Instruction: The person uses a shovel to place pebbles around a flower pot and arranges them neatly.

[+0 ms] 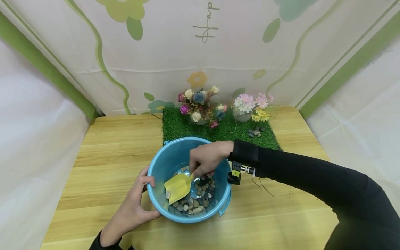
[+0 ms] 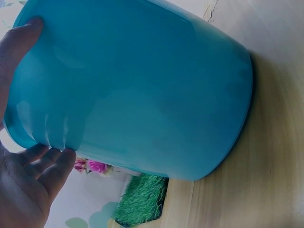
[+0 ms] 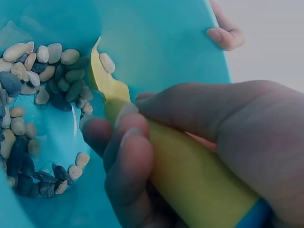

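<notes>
A blue plastic bucket [image 1: 187, 219] stands on the table with many pebbles [image 1: 197, 209] over its bottom. My left hand [image 1: 133, 207] holds the bucket's left side, with fingertips at the rim and the thumb spread lower along the outside. Inside the bucket, my right hand [image 1: 206, 158] grips the handle of a yellow toy shovel [image 1: 178, 187]. The shovel's blade is tilted near the bucket's left inner wall, and one pale pebble [image 3: 107, 62] shows at the blade's edge in the right wrist view. The right wrist view also shows the handle's blue end [image 3: 255, 214].
Behind the bucket lies a green grass mat [image 1: 175, 124] bearing a mixed flower arrangement [image 1: 200, 107], a pot of pink and yellow flowers [image 1: 250, 106] and a few small stones [image 1: 255, 132]. A printed curtain [image 1: 175, 52] closes the back. The bucket's handle [image 1: 225, 205] hangs at its right side.
</notes>
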### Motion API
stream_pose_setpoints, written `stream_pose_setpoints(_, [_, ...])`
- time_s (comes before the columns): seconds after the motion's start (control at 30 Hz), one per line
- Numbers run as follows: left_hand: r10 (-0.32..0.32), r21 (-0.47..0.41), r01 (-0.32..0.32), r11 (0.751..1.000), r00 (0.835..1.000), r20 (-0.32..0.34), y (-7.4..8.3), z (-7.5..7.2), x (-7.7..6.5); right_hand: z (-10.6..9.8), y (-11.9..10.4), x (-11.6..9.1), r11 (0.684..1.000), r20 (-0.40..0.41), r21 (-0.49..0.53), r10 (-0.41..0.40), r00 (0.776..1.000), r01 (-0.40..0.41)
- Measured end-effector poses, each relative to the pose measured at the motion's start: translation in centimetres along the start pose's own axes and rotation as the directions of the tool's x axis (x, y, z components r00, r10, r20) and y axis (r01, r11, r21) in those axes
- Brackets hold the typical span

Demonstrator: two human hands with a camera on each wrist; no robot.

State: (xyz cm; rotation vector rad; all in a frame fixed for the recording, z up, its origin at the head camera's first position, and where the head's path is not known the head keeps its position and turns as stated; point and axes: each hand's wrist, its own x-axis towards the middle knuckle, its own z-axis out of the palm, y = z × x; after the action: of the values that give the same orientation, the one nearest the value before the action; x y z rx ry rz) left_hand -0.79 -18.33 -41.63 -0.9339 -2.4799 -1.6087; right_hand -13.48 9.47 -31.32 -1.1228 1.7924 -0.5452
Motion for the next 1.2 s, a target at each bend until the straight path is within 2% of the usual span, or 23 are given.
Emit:
stream_pose_setpoints(0.27, [0.004, 0.002, -0.004, 1.0, 1.0, -0.006, -0.1, 0.0, -0.1, -0.5, 0.3, -1.0, 0.994, -0.005, 0.029, -0.106, 0.994, 0.106])
stream_pose_setpoints(0.6, [0.017, 0.01, -0.016, 1.0, 1.0, -0.009, -0.2, 0.0, -0.2, -0.7, 1.0, -2.5, 0.974, -0.037, 0.114, -0.19, 0.981, 0.193])
stream_pose_setpoints(0.8, [0.009, 0.007, -0.009, 1.0, 1.0, -0.004, -0.2, 0.0, -0.1, -0.8, 1.5, -3.2, 0.963, -0.051, 0.145, -0.22, 0.974, 0.225])
stream_pose_setpoints(1.03, [0.003, 0.0, -0.003, 1.0, 1.0, -0.001, 0.0, 0.0, -0.1, -1.0, 1.8, -3.8, 0.955, -0.055, 0.191, -0.219, 0.974, 0.226])
stream_pose_setpoints(1.2, [0.041, 0.008, -0.041, 0.999, 0.999, -0.016, -0.1, 0.0, 0.0, -1.0, 2.0, -4.3, 0.954, -0.064, 0.184, -0.231, 0.971, 0.239])
